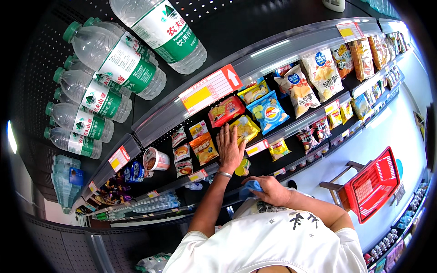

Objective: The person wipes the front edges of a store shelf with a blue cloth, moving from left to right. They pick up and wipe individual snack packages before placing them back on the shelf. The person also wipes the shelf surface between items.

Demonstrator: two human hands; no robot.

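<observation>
My left hand [231, 148] reaches up to the snack shelf with its fingers stretched out. It lies at the left edge of a yellow snack bag [246, 129], just below a red snack packet [226, 111]. An orange snack bag [204, 148] is on its left. Lower down, near my body, my right hand [275, 191] is closed around a crumpled blue cloth [251, 187]. Between my hands, a yellow-green tub [242, 167] shows on a lower level, partly covered by my left wrist. A blue chip bag [267, 112] stands to the right of the yellow bag.
Large water bottles [114, 57] with green caps stand on the shelf above, at the left. A cup-shaped tub [156, 159] sits left of the small packets. White chip bags [322, 75] fill the right side. A red shopping basket [371, 184] rests at the right by a wooden stool [339, 186].
</observation>
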